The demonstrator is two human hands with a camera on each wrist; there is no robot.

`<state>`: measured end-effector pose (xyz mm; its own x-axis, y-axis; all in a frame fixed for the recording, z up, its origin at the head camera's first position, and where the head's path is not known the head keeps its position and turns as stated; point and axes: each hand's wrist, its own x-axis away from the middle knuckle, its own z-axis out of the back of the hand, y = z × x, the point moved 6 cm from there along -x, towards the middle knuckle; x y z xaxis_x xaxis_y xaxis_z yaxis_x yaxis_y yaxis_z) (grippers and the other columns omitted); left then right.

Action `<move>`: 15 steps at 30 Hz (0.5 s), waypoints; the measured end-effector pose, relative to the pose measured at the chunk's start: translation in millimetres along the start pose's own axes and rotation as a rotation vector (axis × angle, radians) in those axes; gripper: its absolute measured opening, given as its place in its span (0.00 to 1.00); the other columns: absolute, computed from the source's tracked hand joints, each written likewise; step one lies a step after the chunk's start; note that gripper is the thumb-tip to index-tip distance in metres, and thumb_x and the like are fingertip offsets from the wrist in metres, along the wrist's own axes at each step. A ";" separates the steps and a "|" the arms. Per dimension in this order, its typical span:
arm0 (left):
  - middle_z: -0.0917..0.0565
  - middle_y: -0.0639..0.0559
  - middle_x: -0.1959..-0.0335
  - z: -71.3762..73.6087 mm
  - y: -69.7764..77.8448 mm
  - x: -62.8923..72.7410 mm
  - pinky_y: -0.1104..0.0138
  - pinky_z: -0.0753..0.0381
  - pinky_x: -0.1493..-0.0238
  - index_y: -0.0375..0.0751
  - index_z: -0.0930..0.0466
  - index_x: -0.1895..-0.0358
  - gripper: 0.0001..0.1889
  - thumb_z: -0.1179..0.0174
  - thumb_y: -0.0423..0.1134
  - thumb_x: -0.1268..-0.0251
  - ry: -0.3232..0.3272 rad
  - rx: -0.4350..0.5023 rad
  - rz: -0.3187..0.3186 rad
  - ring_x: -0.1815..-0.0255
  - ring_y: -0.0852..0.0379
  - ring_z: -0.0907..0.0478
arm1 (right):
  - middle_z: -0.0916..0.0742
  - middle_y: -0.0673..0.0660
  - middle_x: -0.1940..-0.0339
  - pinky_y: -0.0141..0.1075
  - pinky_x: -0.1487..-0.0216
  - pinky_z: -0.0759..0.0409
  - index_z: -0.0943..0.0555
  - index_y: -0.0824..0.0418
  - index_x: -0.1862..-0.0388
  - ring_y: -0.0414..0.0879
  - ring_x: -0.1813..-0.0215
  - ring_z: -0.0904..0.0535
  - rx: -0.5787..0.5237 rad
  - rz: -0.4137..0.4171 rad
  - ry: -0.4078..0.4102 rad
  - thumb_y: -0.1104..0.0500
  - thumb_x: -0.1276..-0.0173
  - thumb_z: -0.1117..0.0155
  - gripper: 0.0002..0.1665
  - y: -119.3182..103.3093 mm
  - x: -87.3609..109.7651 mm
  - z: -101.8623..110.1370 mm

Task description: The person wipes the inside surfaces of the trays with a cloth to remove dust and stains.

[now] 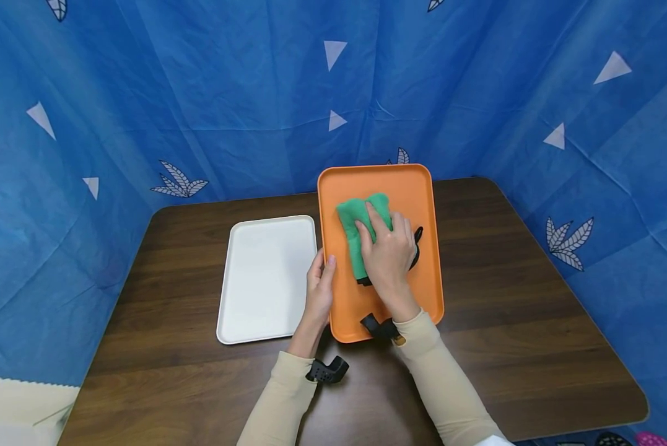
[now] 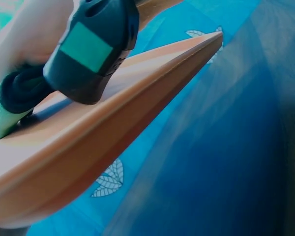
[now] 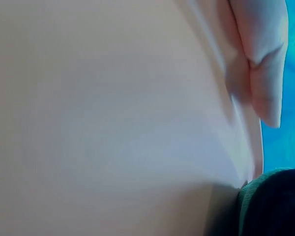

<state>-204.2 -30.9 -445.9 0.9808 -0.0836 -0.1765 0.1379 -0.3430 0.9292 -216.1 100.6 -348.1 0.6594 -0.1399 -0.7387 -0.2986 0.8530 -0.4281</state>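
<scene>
An orange tray point(image 1: 386, 181) with a raised rim is held above the table, tilted up. My left hand point(image 1: 318, 296) grips its left edge, thumb on the rim and the other fingers hidden underneath. A green cloth point(image 1: 353, 251) with a black edge lies on the tray's inner surface. My right hand point(image 1: 390, 254) holds it there from above, thumb and index finger showing on the cloth. Some fingertips are hidden. In the left wrist view the tray's side wall point(image 2: 113, 132) slants across. The right wrist view is mostly tray surface point(image 3: 113, 108), with a thumb point(image 3: 265, 73) over the rim.
A white tray point(image 1: 269, 282) lies flat on the brown wooden table point(image 1: 534, 322), just left of the orange tray. Blue patterned curtain point(image 1: 244, 93) hangs behind and along both sides. Each wrist wears a black camera point(image 1: 327, 370).
</scene>
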 end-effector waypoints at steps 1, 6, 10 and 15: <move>0.24 0.44 0.45 0.5 -0.2 -0.2 0.68 0.18 0.50 0.39 0.39 0.28 0.26 0.56 0.48 0.21 0.004 -0.004 0.002 0.51 0.60 0.19 | 0.16 0.66 0.60 0.48 0.61 0.22 0.17 0.57 0.43 0.59 0.59 0.22 0.002 -0.005 0.003 0.49 0.31 0.36 0.21 2.5 -0.4 0.6; 0.23 0.47 0.47 2.0 -0.5 -0.7 0.69 0.19 0.52 0.39 0.39 0.28 0.25 0.57 0.46 0.20 0.022 -0.012 0.012 0.52 0.60 0.20 | 0.16 0.66 0.59 0.49 0.59 0.22 0.16 0.56 0.43 0.59 0.58 0.23 0.004 -0.050 0.026 0.49 0.31 0.36 0.21 16.1 -2.1 4.8; 0.23 0.52 0.50 2.2 -0.3 -0.8 0.69 0.19 0.54 0.39 0.39 0.28 0.24 0.57 0.46 0.20 0.028 -0.007 0.012 0.53 0.59 0.21 | 0.17 0.67 0.58 0.51 0.59 0.23 0.17 0.56 0.42 0.60 0.57 0.23 0.004 -0.102 0.033 0.48 0.31 0.36 0.22 27.0 -3.1 8.7; 0.23 0.52 0.49 2.8 -0.2 -0.4 0.69 0.20 0.52 0.38 0.39 0.28 0.25 0.57 0.46 0.20 0.033 -0.007 0.009 0.52 0.60 0.22 | 0.17 0.67 0.57 0.51 0.58 0.24 0.17 0.56 0.42 0.61 0.56 0.24 0.012 -0.166 0.033 0.48 0.31 0.36 0.22 40.3 -4.6 12.4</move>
<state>-205.0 -33.5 -446.9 0.9859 -0.0558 -0.1577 0.1302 -0.3359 0.9329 -222.6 141.8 -355.5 0.6758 -0.2955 -0.6752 -0.1793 0.8226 -0.5395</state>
